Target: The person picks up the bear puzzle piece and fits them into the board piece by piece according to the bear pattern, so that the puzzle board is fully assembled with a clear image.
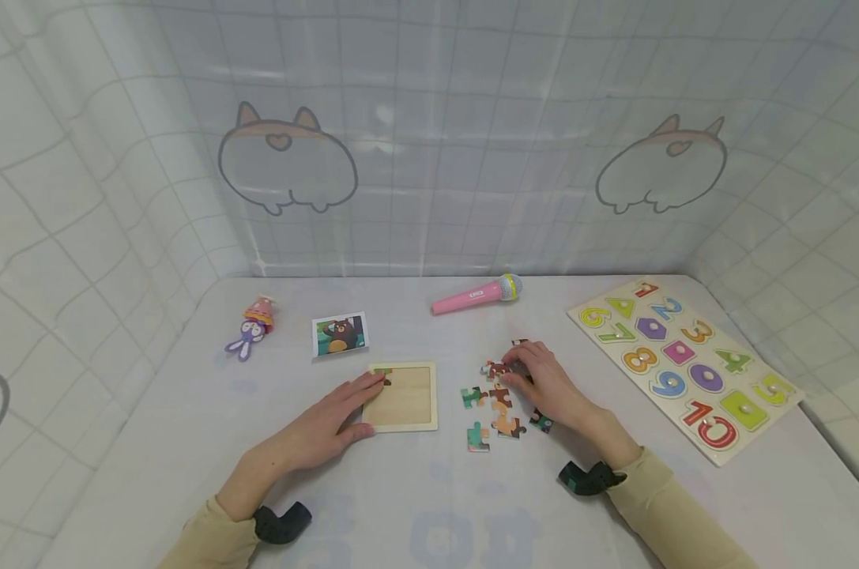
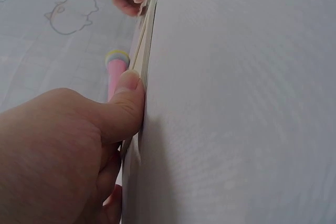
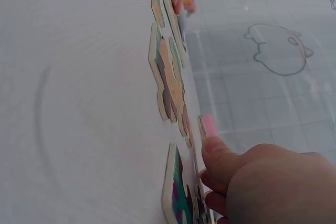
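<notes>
My left hand (image 1: 333, 419) lies at the left side of a shallow wooden puzzle tray (image 1: 408, 427). Its fairly straight fingers reach over the tray's upper left corner, and the thumb touches the lower left edge. A green and brown puzzle piece (image 1: 388, 381) sits in that corner, partly under the fingertips. Among loose jigsaw pieces, my right hand (image 1: 553, 391) pinches a brown, white and red puzzle piece (image 1: 495, 369) at its fingertips. Left of and below this hand lie several pieces, including a teal puzzle piece (image 1: 478, 437). A dark green puzzle piece (image 1: 540, 421) shows under the palm.
Behind the tray is a bear picture card (image 1: 340, 335). A pink toy microphone (image 1: 475, 297) lies near the back wall. At the right is a number-and-shape board (image 1: 685, 363); at the far left, a small purple and pink toy (image 1: 250, 330).
</notes>
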The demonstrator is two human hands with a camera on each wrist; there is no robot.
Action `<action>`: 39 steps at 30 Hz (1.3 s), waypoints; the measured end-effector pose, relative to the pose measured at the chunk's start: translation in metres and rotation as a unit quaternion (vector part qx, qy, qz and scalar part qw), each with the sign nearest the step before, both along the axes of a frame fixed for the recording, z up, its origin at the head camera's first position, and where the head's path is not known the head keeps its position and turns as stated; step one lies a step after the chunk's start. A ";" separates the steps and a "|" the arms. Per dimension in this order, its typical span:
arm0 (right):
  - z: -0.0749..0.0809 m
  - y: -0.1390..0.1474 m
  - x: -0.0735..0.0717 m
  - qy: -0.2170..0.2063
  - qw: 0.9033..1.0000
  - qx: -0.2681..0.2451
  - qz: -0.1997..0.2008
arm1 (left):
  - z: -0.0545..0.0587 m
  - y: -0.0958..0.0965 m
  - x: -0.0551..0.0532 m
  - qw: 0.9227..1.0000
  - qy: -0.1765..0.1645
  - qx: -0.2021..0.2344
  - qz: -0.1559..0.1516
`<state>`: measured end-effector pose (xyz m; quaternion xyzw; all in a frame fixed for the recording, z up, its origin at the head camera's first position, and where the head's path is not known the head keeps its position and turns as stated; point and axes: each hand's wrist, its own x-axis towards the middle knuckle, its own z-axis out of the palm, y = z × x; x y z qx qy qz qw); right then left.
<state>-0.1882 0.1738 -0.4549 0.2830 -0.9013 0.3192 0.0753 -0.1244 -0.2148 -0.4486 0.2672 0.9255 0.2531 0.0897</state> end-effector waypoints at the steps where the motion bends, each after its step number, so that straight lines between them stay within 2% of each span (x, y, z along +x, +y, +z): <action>1: 0.000 0.000 0.000 0.001 1.000 0.002 -0.001 | 0.000 0.000 0.000 1.000 0.000 0.000 0.000; 15: -0.002 -0.001 0.000 0.037 0.999 0.018 -0.003 | 0.000 0.000 0.000 1.000 0.000 0.000 0.002; 20: -0.001 -0.001 0.000 0.029 0.999 0.026 0.003 | 0.000 -0.001 -0.001 1.000 0.000 0.001 0.000; 26: 0.003 -0.004 0.003 0.031 0.999 0.010 0.007 | 0.001 0.001 0.001 1.000 -0.006 0.005 0.004; 32: 0.010 -0.017 0.004 0.013 1.000 -0.002 0.016 | 0.003 0.002 0.001 1.000 -0.011 0.002 0.008; 39: 0.012 -0.044 0.004 0.024 0.999 0.012 0.031 | 0.004 0.002 0.002 1.000 -0.011 -0.004 0.006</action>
